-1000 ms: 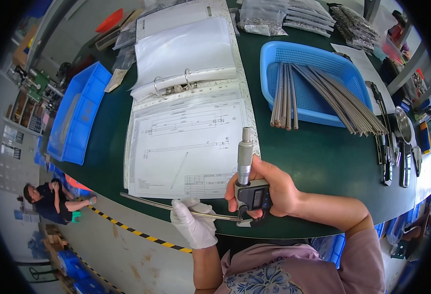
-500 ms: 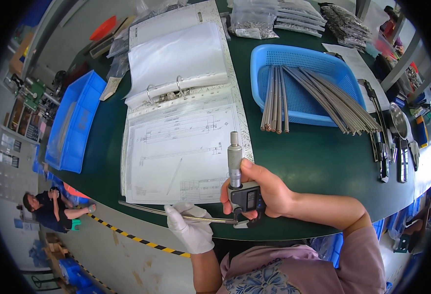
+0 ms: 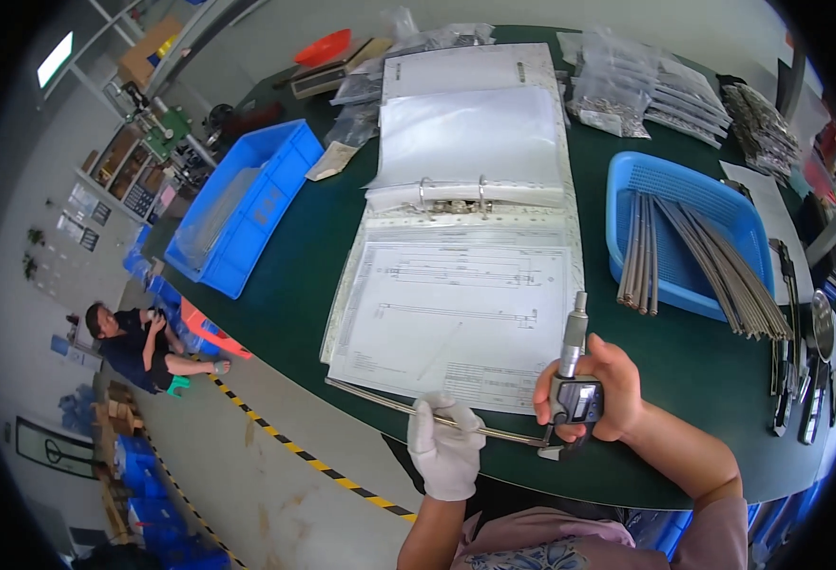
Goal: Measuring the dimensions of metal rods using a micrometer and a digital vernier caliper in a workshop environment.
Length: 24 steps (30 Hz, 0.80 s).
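On the left, gloved left hand (image 3: 446, 451) pinching a thin metal rod (image 3: 513, 437) | just right of it, bare right hand (image 3: 619, 391) gripping a digital micrometer (image 3: 575, 400), rod's right end at its frame | beyond both hands, open binder (image 3: 570, 218) | beyond to the right, light-blue basket (image 3: 689, 163) bearing other rods (image 3: 725, 271) | well left, blue bin (image 3: 268, 207)

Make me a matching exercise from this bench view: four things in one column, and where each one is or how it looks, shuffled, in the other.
Things:
1. Micrometer
2. Single rod
3. Binder
4. Mesh basket

Places and states:
A. Lying open on the green table
B. Light blue, with a batch of rods sticking out over its near rim
C. Held in the bare right hand
D. Held in the white-gloved left hand

Right pairs: 1-C, 2-D, 3-A, 4-B.
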Motion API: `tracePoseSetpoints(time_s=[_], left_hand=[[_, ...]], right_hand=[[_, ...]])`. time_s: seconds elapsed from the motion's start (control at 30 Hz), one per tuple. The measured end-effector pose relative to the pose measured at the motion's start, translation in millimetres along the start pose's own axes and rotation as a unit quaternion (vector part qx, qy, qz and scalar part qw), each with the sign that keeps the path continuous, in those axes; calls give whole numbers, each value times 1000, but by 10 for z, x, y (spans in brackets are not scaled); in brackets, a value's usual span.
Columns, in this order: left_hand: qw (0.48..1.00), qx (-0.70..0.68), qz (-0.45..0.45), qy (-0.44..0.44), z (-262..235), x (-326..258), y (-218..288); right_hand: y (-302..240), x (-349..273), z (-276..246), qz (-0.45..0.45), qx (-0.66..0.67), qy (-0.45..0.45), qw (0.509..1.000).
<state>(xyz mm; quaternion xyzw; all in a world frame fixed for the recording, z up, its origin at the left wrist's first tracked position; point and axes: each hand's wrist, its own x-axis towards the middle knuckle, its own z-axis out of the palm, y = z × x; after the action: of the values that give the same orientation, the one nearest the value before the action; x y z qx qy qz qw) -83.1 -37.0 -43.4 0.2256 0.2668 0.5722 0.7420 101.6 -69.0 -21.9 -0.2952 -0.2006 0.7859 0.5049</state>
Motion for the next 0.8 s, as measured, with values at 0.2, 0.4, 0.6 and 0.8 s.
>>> tracePoseSetpoints(time_s=[0.2,0.4,0.6,0.8], left_hand=[[998,43,-15,-31,2,11,-11],[998,60,5,21,132,11,43],[997,70,24,18,112,78,-18],[996,72,20,48,85,54,6]], right_hand=[[40,32,-187,9,71,-18,997],[7,73,-136,23,65,-19,997],[0,97,-166,17,87,-35,995],[31,100,-154,23,75,-38,996]])
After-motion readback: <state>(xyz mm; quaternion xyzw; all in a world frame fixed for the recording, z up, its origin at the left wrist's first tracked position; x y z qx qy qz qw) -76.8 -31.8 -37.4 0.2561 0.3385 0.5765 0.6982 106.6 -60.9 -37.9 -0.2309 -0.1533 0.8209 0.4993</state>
